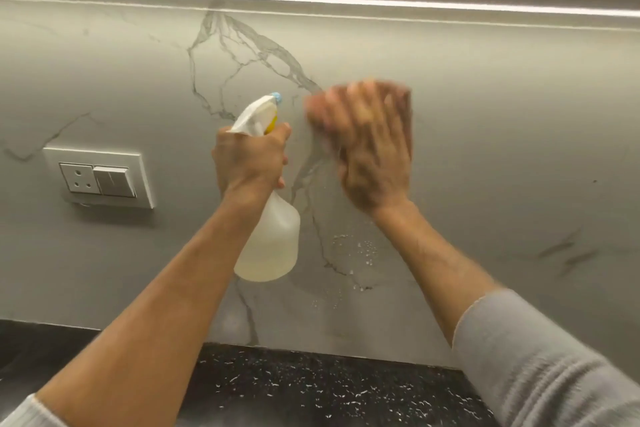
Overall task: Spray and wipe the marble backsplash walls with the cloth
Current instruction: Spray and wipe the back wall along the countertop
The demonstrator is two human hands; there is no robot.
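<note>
Where the grey marble backsplash [485,149] meets the black speckled countertop [311,388], both arms up against the wall. Far left: white socket-and-switch plate [98,177] set in the stone, three-pin outlet beside one rocker; no lettering readable on it. Left hand [251,156] wrapped around the neck of a spray bottle [272,243], fingers curled tight at the trigger; translucent white body hanging below the fist, pale liquid inside, white head with yellow trigger part and blue nozzle tip pointing up-right at the wall. No label or brand visible on the bottle. Dark veins branching across the marble from top centre down behind the bottle. Right hand [372,146] flat against the stone, fingers spread and straight, heavily motion-blurred; cloth beneath it cannot be made out for certain. Droplets [363,250] clinging to the wall below the right wrist. Grey sleeve [540,364] pushed up the right forearm. Light strip [346,0] glowing along the backsplash's upper edge.
</note>
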